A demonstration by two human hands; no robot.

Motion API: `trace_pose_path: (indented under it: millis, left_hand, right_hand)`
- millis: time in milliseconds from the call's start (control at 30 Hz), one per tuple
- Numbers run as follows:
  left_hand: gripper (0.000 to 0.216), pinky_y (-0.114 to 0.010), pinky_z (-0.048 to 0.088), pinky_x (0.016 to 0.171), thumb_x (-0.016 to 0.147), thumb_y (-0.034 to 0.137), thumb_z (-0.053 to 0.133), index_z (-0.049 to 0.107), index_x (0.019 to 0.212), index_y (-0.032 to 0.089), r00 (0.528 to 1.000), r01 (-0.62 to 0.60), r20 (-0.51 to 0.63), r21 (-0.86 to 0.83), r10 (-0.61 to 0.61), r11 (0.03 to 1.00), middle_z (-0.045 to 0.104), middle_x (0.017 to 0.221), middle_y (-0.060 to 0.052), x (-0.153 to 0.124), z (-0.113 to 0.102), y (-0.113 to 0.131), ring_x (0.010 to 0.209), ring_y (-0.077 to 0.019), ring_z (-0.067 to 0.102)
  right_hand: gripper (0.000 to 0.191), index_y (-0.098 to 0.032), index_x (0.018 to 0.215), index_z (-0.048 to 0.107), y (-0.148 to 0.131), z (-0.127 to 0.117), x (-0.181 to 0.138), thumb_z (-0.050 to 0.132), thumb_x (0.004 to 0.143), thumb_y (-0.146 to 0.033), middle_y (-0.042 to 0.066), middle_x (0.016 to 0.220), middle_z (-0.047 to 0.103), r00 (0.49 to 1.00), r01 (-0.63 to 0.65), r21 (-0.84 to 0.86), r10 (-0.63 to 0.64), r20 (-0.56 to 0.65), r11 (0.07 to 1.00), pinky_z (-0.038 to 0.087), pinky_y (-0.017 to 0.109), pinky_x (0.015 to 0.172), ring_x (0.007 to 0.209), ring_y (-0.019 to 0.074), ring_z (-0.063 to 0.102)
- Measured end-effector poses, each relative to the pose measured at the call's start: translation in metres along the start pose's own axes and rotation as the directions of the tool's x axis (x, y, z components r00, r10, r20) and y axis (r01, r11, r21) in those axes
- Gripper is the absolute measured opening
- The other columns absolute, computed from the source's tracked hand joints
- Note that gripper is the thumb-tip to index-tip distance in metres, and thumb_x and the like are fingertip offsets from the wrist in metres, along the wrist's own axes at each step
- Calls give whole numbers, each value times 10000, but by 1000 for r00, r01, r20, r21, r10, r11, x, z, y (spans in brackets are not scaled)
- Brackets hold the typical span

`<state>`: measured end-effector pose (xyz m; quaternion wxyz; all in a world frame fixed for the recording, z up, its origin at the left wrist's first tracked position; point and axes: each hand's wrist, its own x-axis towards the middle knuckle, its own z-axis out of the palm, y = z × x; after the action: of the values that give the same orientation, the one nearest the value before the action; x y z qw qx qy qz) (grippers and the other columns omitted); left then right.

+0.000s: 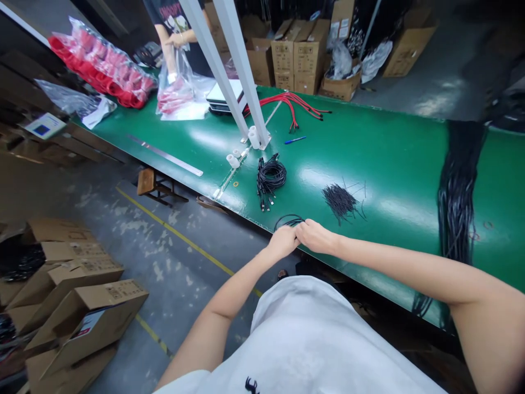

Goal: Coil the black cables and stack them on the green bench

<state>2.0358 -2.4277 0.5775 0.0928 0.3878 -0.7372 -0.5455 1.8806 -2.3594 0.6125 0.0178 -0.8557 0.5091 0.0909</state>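
A coiled black cable (288, 218) loops out beyond my hands at the front edge of the green table. My left hand (284, 241) is closed around this coil. Pressed up against it, my right hand (315, 236) has its fingers pinched together at the coil; whatever lies between them is hidden. Just beyond, a bundle of coiled black cables (271, 174) with plugs at their ends rests on the table. To the right of it lies a loose pile of short black twist ties (340, 201).
Long black cables (459, 191) hang across the table at right. A blue pen (295, 140), red cables (301, 104), white posts (250, 82), a steel ruler (172, 157) and a scale (223, 98) stand or lie farther off. Another person (180, 41) handles a plastic bag.
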Motion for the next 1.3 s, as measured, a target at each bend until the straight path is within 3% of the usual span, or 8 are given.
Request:
trace_pose_path:
  millis: [200,400,567,667,733,1000,1133,1300]
  left_hand:
    - [112,-380,506,947,818,238,581,628,886,161,983,150,-10,-519,-181,841,718,764,-54,12,74,1,966,-223,699]
    - [197,-323,449,1036,801,221,600,643,988,177,970,65,-95,-783,-222,619,729,1060,-47,23,57,12,1120,-180,652]
    - [255,-312,417,1081,908,241,572,585,1158,194,949,-111,-296,-627,-105,771,674,1180,-48,19,55,11,1157,-155,607]
    - [217,-325,416,1083,919,275,578,596,1120,195,958,-110,-284,-470,-32,876,672,1129,-50,3,64,11,1108,-165,609]
    - [229,-332,415,1086,923,327,587,609,1107,193,970,-83,-240,-445,-30,891,677,1108,-55,-11,68,14,1105,-176,613]
    - [387,-294,487,952,851,465,713,646,1120,196,996,5,-52,-747,-67,665,611,871,4,-50,60,29,818,-111,586]
    - [272,-320,495,925,908,428,653,650,1029,184,979,28,-88,-834,-181,551,435,716,43,-54,47,43,671,-87,461]
    - [230,-316,492,835,994,359,518,662,1003,180,942,118,-66,-852,-329,510,345,701,39,-52,27,57,617,-89,380]
  right_hand:
    - [167,-84,829,659,4,4,9,496,864,-73,132,787,624,984,-177,94,174,35,980,258,340,641,742,213,530]
    - [338,-37,980,662,3,-5,4,341,938,-135,211,915,650,887,-444,320,461,27,837,286,340,673,816,243,566]
    - [253,-166,742,573,-5,9,-8,446,912,-304,38,700,551,620,-410,911,747,240,47,264,265,595,652,140,451]
    - [215,-199,676,457,-10,21,-24,531,836,-323,-67,525,254,721,-150,818,505,475,-555,175,229,480,479,87,189]
    - [248,-221,671,403,-14,24,-35,549,823,-352,-105,510,143,800,-128,682,332,501,-720,144,223,430,453,77,79]
    - [476,-217,641,380,-61,11,-50,647,798,-579,-129,494,124,884,-136,473,109,454,-871,100,193,382,424,40,50]
    - [552,-171,630,532,-59,9,-72,668,740,-694,-88,491,254,877,-217,698,178,447,-682,135,202,425,447,45,175]
    - [381,-195,854,613,-21,23,-100,718,753,-547,15,791,568,459,-186,956,840,290,-228,429,256,661,738,135,506]
